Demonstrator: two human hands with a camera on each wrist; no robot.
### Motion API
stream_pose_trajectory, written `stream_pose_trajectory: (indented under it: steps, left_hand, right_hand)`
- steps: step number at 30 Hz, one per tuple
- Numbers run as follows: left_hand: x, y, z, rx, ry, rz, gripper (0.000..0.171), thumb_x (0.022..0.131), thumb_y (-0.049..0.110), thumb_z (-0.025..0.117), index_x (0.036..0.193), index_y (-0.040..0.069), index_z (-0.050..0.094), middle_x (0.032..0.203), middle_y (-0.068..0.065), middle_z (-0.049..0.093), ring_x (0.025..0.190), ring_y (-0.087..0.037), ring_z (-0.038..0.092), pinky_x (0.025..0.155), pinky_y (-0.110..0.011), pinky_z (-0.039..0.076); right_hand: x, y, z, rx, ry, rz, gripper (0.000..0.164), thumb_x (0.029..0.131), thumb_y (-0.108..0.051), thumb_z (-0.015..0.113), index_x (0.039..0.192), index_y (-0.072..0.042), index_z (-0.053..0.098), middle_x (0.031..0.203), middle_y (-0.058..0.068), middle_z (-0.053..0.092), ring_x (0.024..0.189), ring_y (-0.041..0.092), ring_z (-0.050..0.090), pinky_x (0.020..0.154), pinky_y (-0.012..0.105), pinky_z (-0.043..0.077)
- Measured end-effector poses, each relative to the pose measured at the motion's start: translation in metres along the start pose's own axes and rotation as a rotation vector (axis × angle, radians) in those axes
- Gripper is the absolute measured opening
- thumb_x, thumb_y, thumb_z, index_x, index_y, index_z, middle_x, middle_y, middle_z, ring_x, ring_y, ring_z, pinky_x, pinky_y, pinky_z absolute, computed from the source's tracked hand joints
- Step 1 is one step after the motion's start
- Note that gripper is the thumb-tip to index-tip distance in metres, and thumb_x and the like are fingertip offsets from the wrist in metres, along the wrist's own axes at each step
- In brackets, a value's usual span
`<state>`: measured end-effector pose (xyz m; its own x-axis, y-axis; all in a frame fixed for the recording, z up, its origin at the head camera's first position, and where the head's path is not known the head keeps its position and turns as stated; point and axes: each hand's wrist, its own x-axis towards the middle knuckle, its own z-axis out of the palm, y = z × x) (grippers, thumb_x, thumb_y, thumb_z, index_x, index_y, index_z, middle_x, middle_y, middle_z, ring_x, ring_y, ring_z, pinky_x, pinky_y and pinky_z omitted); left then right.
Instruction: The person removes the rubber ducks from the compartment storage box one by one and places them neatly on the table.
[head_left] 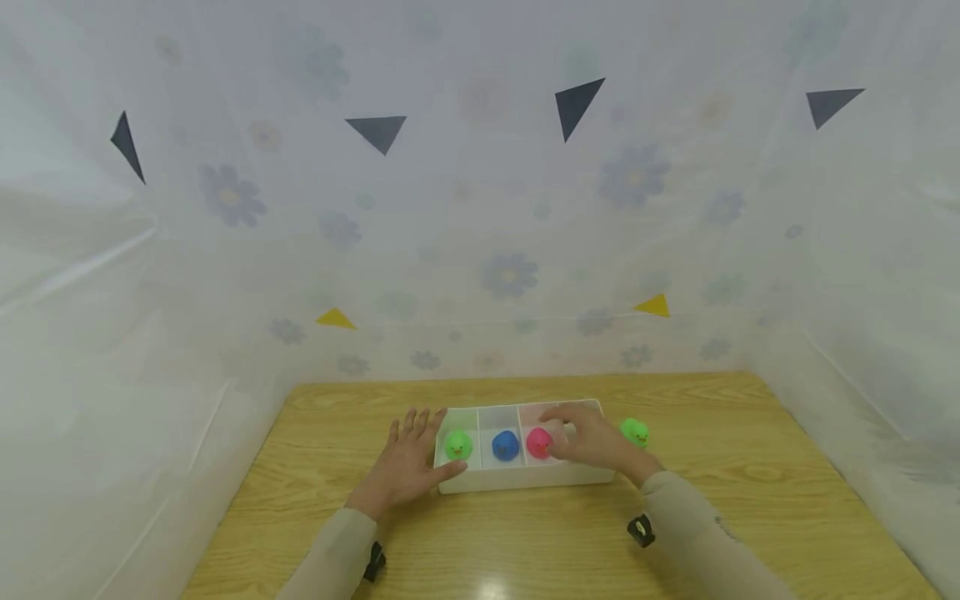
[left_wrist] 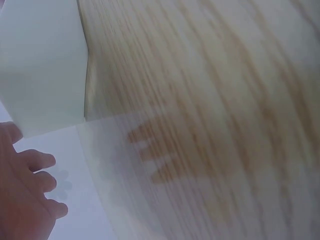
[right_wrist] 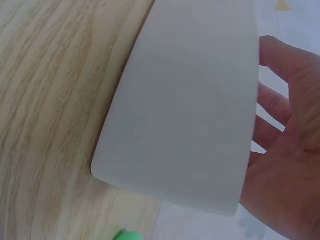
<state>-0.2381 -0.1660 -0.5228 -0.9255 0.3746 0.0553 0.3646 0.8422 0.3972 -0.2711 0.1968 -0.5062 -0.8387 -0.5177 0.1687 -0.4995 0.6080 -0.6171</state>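
A white divided box [head_left: 525, 477] lies across the wooden table. A light green toy duck [head_left: 458, 445] is in its left compartment, a blue toy duck [head_left: 506, 446] in the one beside it. Farther right sits a pink toy duck [head_left: 538, 442]. My left hand [head_left: 406, 461] is at the box's left end, fingers spread, thumb over the front rim. Over the right part of the box is my right hand [head_left: 592, 437], its thumb by the pink duck's right side and its fingertips behind it. In the right wrist view, its palm is partly hidden by the box wall [right_wrist: 180, 110].
Another bright green toy duck [head_left: 635, 432] stands on the table just right of the box, behind my right wrist. White flower-patterned sheeting [head_left: 480, 208] encloses the wooden table [head_left: 510, 542] at the back and both sides.
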Motion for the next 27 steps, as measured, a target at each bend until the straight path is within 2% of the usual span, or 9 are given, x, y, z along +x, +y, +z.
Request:
stream_pose_trajectory:
  steps: [7,13,20,27]
  left_hand:
    - [0.002,0.001,0.002,-0.005,-0.011,0.001,0.104,0.095,0.080,0.051,0.172,0.019,0.015,0.173,-0.025,0.022,0.163,-0.048,0.011,0.130,-0.069,0.005]
    - [0.003,0.000,0.004,0.000,-0.010,0.002,0.104,0.095,0.081,0.050,0.172,0.020,0.014,0.173,-0.024,0.023,0.163,-0.047,0.011,0.129,-0.070,0.007]
    - [0.004,0.000,0.001,-0.005,-0.003,-0.002,0.105,0.094,0.081,0.051,0.172,0.020,0.015,0.173,-0.024,0.023,0.163,-0.047,0.011,0.130,-0.070,0.006]
    - [0.003,-0.001,0.001,-0.002,0.001,0.002,0.105,0.095,0.080,0.052,0.171,0.017,0.017,0.173,-0.024,0.025,0.162,-0.048,0.012,0.129,-0.071,0.008]
  right_hand:
    - [0.002,0.005,0.007,-0.059,0.015,-0.086,0.043,0.086,-0.016,0.084,0.126,-0.004,0.073,0.130,0.014,0.073,0.126,0.044,0.063,0.107,0.068,0.049]
    - [0.007,0.006,0.009,-0.111,0.000,-0.118,0.043,0.083,-0.012,0.085,0.123,-0.002,0.074,0.126,0.014,0.075,0.120,0.040,0.067,0.104,0.062,0.053]
    - [0.014,0.000,0.008,-0.161,-0.062,-0.054,0.046,0.083,-0.016,0.085,0.126,-0.003,0.072,0.132,0.015,0.072,0.126,0.042,0.063,0.109,0.063,0.049]
    - [0.018,-0.002,0.010,-0.140,-0.110,-0.011,0.046,0.085,-0.014,0.085,0.128,-0.003,0.071,0.135,0.016,0.070,0.130,0.042,0.062,0.112,0.062,0.048]
